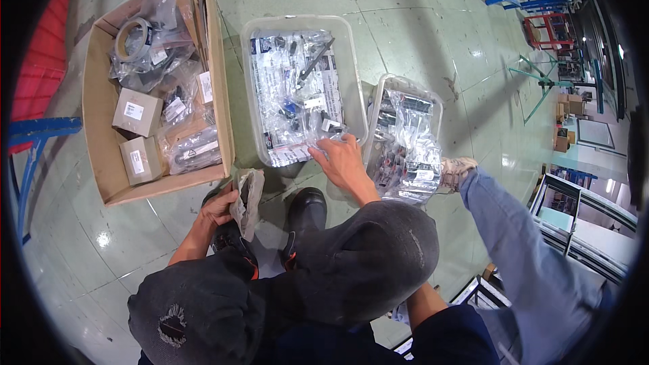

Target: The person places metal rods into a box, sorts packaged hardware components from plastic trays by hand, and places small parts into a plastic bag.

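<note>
My left hand (pixel 218 208) is closed around the side of a small grey-brown cardboard box (pixel 251 197), low between the large carton and my boots. A dark hollow shows in the box; what lies inside cannot be made out. At the near end of a clear plastic bin (pixel 357 88), my right hand (pixel 343 162) reaches in with its fingers apart. Its fingertips touch the small clear bags (pixel 291 118) of parts lying there over printed paper. A thin dark strip (pixel 316 59) rests across those bags.
A large carton (pixel 94 128) on the left holds bagged parts, a tape roll (pixel 133 40) and two small boxes (pixel 137 112). On the right, a smaller bin (pixel 438 98) is heaped with silvery bags. Another person's gloved hand (pixel 455 170) is beside it. Metal frames (pixel 581 223) stand farther right.
</note>
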`<state>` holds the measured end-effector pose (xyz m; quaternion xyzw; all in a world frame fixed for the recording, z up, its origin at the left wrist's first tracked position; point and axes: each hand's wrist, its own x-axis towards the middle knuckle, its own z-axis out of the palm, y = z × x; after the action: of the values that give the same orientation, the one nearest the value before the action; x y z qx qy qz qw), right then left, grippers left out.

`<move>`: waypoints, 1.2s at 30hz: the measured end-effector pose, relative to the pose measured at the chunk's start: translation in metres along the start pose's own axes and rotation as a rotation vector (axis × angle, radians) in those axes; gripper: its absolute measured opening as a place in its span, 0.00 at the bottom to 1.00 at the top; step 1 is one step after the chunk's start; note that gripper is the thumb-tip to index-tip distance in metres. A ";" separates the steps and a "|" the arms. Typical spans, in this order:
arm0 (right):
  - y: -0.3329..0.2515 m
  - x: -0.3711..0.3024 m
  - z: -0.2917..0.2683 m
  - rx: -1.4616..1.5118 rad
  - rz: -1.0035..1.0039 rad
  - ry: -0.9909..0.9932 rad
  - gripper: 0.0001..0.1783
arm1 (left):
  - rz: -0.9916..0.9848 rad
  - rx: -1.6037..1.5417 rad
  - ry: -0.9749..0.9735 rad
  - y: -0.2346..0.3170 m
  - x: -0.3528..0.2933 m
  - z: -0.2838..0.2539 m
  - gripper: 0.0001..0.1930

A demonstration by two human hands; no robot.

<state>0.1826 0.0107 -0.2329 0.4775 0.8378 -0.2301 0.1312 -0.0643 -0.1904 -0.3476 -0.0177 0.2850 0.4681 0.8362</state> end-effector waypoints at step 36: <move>-0.010 0.098 -0.007 -0.051 -0.084 0.586 0.22 | 0.003 0.002 -0.123 0.012 -0.006 0.007 0.48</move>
<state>0.1242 0.0831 -0.2673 0.4849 0.8645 -0.0663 -0.1141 -0.0729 -0.1866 -0.3364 0.0125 0.2335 0.4692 0.8516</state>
